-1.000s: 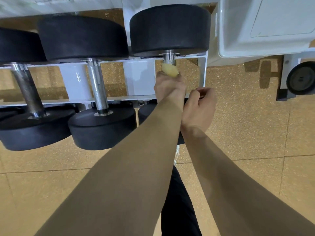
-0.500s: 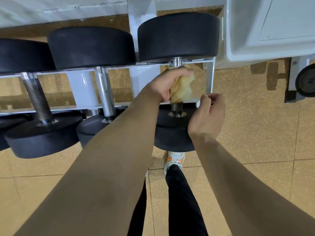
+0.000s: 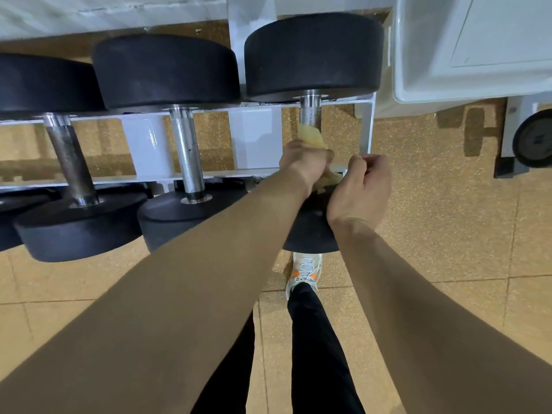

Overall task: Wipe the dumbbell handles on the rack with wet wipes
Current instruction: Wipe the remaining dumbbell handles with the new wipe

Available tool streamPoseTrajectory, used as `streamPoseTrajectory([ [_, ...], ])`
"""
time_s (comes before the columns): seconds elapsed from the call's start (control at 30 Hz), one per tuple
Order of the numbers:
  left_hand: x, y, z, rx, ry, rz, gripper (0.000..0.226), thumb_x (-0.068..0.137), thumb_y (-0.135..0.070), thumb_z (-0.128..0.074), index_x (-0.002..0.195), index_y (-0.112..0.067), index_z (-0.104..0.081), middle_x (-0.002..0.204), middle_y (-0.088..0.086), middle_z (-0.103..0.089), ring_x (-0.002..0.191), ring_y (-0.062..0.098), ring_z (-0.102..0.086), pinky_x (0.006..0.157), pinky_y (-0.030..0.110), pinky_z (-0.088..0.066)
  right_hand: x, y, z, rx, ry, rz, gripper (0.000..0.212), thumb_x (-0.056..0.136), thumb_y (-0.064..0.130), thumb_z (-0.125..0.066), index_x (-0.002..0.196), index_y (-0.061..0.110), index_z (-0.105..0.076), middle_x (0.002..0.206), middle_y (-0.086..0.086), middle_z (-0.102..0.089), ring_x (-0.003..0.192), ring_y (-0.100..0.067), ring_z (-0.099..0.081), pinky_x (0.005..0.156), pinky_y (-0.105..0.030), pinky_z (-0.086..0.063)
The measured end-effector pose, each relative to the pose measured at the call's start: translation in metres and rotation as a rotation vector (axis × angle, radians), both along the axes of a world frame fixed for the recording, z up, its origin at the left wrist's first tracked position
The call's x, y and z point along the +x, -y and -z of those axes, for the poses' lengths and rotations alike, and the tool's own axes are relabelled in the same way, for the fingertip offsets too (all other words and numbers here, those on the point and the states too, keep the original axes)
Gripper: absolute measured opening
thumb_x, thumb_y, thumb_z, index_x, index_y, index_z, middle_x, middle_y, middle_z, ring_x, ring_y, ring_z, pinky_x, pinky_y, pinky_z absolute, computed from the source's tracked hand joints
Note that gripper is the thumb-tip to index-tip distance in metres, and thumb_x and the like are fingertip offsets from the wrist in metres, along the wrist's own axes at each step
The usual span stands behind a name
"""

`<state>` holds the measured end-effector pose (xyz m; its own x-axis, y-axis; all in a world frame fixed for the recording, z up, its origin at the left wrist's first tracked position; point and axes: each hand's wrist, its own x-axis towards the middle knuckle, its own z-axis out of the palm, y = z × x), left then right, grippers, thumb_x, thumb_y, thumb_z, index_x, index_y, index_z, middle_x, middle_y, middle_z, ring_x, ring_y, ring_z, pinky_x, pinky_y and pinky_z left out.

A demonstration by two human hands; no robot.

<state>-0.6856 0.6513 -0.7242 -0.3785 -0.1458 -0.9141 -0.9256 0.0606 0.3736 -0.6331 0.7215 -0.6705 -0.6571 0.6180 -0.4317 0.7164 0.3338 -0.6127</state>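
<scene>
Three black dumbbells lie across a white rack. My left hand grips a yellowish wet wipe wrapped round the lower part of the rightmost dumbbell's knurled steel handle. The bare upper part of that handle shows above the wipe. My right hand hangs just right of it with fingers curled, over the near weight head, and nothing shows in it. The middle handle and the darker left handle stand untouched.
A white machine housing and a small black wheel stand at the right. My leg in black trousers and a white shoe are on the tan speckled floor below the rack.
My left hand slid the wipe up the handle and then back down toward the near head. The right hand stayed curled beside it.
</scene>
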Motion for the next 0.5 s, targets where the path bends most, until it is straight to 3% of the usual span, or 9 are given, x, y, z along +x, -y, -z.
streamPoseTrajectory([
  [0.07, -0.002, 0.013, -0.004, 0.160, 0.019, 0.068, 0.028, 0.077, -0.016, -0.078, 0.101, -0.006, -0.068, 0.069, 0.004, -0.072, 0.062, 0.017, -0.071, 0.051, 0.022, -0.052, -0.001, 0.000, 0.000, -0.010, -0.015, 0.008, 0.029, 0.082, 0.040, -0.038, 0.093, 0.020, -0.055, 0.098, -0.004, -0.063, 0.090, -0.023, -0.055, 0.090, -0.050, -0.046],
  [0.13, -0.005, 0.026, -0.007, 0.262, 0.046, 0.166, 0.019, 0.083, -0.020, -0.076, 0.097, -0.010, -0.068, 0.076, 0.003, -0.072, 0.064, 0.015, -0.070, 0.048, 0.017, -0.050, -0.001, -0.001, 0.000, -0.028, -0.027, 0.011, 0.029, 0.083, 0.039, -0.039, 0.093, 0.018, -0.056, 0.098, -0.004, -0.063, 0.085, -0.020, -0.054, 0.090, -0.051, -0.045],
  [0.2, -0.010, 0.033, -0.008, 0.381, 0.116, 0.171, 0.007, 0.093, -0.016, -0.067, 0.089, -0.011, -0.064, 0.071, 0.003, -0.068, 0.053, 0.014, -0.066, 0.043, 0.019, -0.050, 0.000, 0.000, 0.000, -0.040, -0.019, 0.007, 0.029, 0.085, 0.038, -0.039, 0.095, 0.018, -0.056, 0.099, -0.003, -0.062, 0.080, -0.013, -0.052, 0.091, -0.051, -0.045],
  [0.27, -0.013, 0.036, -0.006, 0.457, 0.143, 0.160, 0.012, 0.097, -0.013, -0.060, 0.085, -0.009, -0.061, 0.061, 0.003, -0.066, 0.045, 0.013, -0.063, 0.042, 0.021, -0.050, 0.000, 0.000, 0.000, -0.041, -0.013, 0.003, 0.027, 0.086, 0.038, -0.039, 0.095, 0.020, -0.056, 0.100, -0.002, -0.062, 0.081, -0.013, -0.052, 0.093, -0.051, -0.045],
  [0.37, -0.023, 0.033, -0.005, 0.504, 0.059, 0.041, 0.006, 0.092, -0.015, -0.066, 0.090, -0.010, -0.063, 0.064, 0.002, -0.067, 0.054, 0.014, -0.066, 0.052, 0.024, -0.054, 0.000, -0.001, 0.000, -0.044, -0.010, -0.002, 0.025, 0.086, 0.039, -0.039, 0.094, 0.022, -0.055, 0.100, -0.002, -0.062, 0.084, -0.017, -0.053, 0.096, -0.053, -0.043],
  [0.5, -0.033, 0.023, -0.010, 0.380, -0.032, -0.154, 0.023, 0.082, -0.025, -0.080, 0.098, -0.014, -0.069, 0.076, 0.001, -0.070, 0.069, 0.018, -0.069, 0.061, 0.032, -0.057, -0.001, -0.002, -0.002, -0.047, -0.006, 0.000, 0.024, 0.085, 0.038, -0.038, 0.093, 0.023, -0.054, 0.099, -0.002, -0.061, 0.080, -0.011, -0.052, 0.096, -0.051, -0.043],
])
